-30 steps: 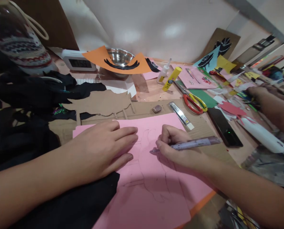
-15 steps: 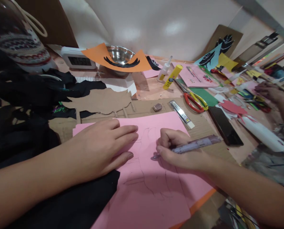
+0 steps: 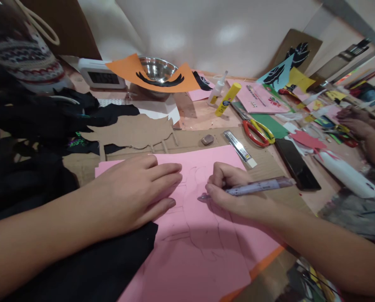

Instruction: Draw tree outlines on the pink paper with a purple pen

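Note:
A sheet of pink paper (image 3: 187, 268) lies in front of me, with thin pencil outlines of a long shape and short side strokes on it. My left hand (image 3: 140, 191) rests flat on its left part, fingers stretched out and holding nothing. In my right hand (image 3: 230, 191) a purple-grey mechanical pencil (image 3: 259, 186) is gripped, its tip at or just above the paper near the drawn lines. Black cloth (image 3: 112, 264) covers the lower left of the sheet. Beyond the paper sit a small eraser (image 3: 207, 139) and a pencil lead case (image 3: 239, 148).
Cardboard (image 3: 131, 132) cut to a creature shape lies behind my left hand. Scissors (image 3: 256, 132), a phone (image 3: 297, 163), a glue stick (image 3: 228, 99), a metal bowl (image 3: 157, 69) and a white glue gun (image 3: 347, 174) surround the sheet. Another person's hands (image 3: 354, 123) are at far right.
My right hand and the pencil have moved slightly up the sheet, with the tip a little to the left. My left hand stays put. The other person's hands have shifted slightly.

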A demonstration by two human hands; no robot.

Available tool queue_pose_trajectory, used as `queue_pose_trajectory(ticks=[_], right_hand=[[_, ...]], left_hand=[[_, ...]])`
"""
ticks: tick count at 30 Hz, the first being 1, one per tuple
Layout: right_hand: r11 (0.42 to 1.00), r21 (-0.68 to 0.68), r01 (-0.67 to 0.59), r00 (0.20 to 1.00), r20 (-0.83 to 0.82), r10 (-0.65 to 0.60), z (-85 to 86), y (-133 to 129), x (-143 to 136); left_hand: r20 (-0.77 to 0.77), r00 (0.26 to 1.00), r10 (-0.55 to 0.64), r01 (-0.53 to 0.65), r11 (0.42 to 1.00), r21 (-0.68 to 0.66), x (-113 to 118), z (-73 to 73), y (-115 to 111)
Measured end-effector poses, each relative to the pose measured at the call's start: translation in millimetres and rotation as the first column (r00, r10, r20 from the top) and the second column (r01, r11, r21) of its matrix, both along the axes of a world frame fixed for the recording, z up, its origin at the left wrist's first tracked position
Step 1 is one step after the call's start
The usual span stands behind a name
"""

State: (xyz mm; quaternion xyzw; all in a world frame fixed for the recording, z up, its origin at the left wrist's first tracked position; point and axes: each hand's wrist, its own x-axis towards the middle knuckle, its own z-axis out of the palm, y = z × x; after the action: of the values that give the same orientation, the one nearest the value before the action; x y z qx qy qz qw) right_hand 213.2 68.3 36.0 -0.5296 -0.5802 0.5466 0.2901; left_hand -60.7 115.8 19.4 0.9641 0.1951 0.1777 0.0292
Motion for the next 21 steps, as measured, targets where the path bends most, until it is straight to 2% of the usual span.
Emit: queue_pose_trajectory(ticks=[7,14,19,21], right_hand=[[0.991,0.015,-0.135,0.988,0.074,0.134,8.6,3,1],[0.998,-0.012,-0.067,0.998,-0.006,0.067,7.1,2,-3],[0.986,-0.078,-0.146,0.987,0.051,0.151,11.4,1,0],[0.984,-0.110,-0.142,0.988,0.042,0.148,13.4,1,1]], left_hand=[[-0.013,1.000,0.002,-0.002,1.000,-0.004,-1,-1.0,0],[-0.009,1.000,0.001,-0.001,1.000,-0.002,-1,0.7,-1],[-0.009,1.000,0.002,-0.002,1.000,-0.005,-1,1.1,-1],[-0.013,1.000,0.003,-0.003,1.000,-0.005,-1,0.7,0]])
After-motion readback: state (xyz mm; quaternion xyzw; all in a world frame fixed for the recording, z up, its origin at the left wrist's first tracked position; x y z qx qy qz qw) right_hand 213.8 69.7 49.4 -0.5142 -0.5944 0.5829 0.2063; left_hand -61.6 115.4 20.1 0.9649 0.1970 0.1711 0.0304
